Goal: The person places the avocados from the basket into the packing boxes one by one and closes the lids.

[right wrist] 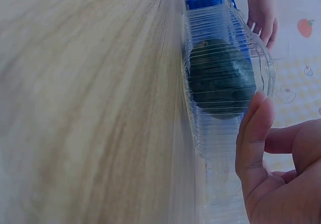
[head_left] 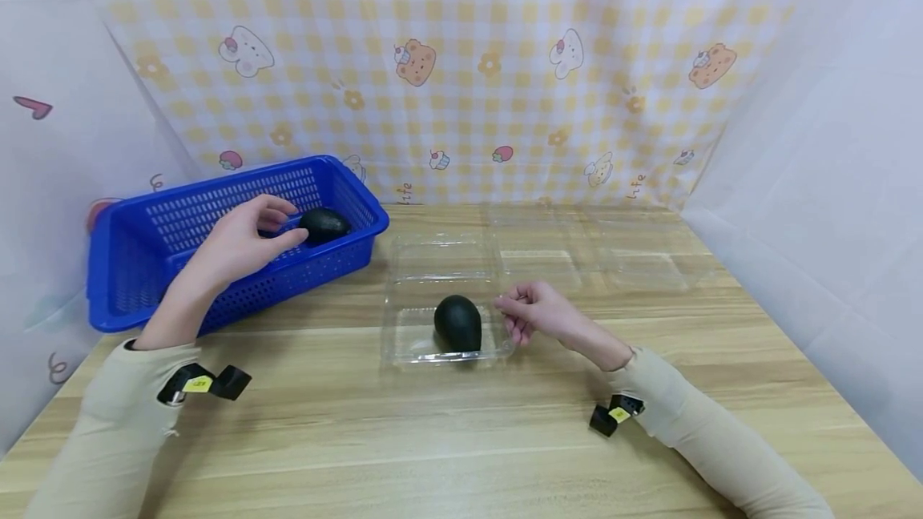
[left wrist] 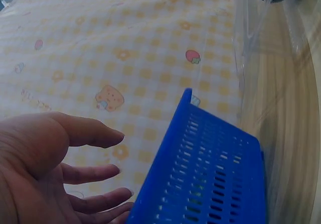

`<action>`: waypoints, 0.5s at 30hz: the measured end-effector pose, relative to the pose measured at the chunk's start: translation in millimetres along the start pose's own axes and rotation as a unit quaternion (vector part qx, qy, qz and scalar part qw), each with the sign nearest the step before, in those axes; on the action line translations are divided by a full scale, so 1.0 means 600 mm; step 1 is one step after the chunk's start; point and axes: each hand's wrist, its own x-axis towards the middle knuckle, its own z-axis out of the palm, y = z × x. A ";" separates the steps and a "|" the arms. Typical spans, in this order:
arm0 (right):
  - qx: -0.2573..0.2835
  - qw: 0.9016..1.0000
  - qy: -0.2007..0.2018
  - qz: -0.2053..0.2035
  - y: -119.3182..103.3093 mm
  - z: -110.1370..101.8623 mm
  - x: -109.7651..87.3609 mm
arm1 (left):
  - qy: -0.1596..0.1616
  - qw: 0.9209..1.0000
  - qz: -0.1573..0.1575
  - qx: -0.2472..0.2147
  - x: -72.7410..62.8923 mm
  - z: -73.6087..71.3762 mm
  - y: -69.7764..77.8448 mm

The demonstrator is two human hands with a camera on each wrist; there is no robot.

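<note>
My left hand [head_left: 248, 240] hangs over the blue plastic basket [head_left: 368, 231], its fingers parted and loosely bent. A dark green avocado [head_left: 324, 225] lies in the basket right at its fingertips. In the left wrist view that hand [left wrist: 65, 169] is beside the basket wall [left wrist: 210, 169] with nothing between thumb and fingers. Another avocado [head_left: 457, 323] sits in the front half of an open clear plastic clamshell box [head_left: 441, 287]. At that box's right rim, my right hand [head_left: 541, 312] pinches the edge; the right wrist view shows its fingertips [right wrist: 263, 106] at the rim, near the avocado [right wrist: 220, 78].
Two more open clear boxes, one behind on the right [head_left: 537, 251] and one farther right [head_left: 642, 251], stand near the back of the wooden table [head_left: 461, 447]. A checked cloth [head_left: 469, 102] hangs behind the table, and a white cloth [head_left: 815, 142] hangs at the right.
</note>
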 end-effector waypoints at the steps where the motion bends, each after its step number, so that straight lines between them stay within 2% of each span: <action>1: 0.000 1.000 0.000 0.000 0.000 0.000 0.000 | 0.000 1.000 -0.002 0.003 0.000 -0.002 -0.005; 10: 0.000 1.000 0.003 0.003 -0.002 0.000 -0.001 | -0.008 0.999 -0.037 0.019 -0.001 -0.016 -0.039; 15: -0.001 1.000 0.002 0.003 -0.002 0.001 -0.001 | -0.025 0.998 -0.059 0.028 0.001 -0.023 -0.052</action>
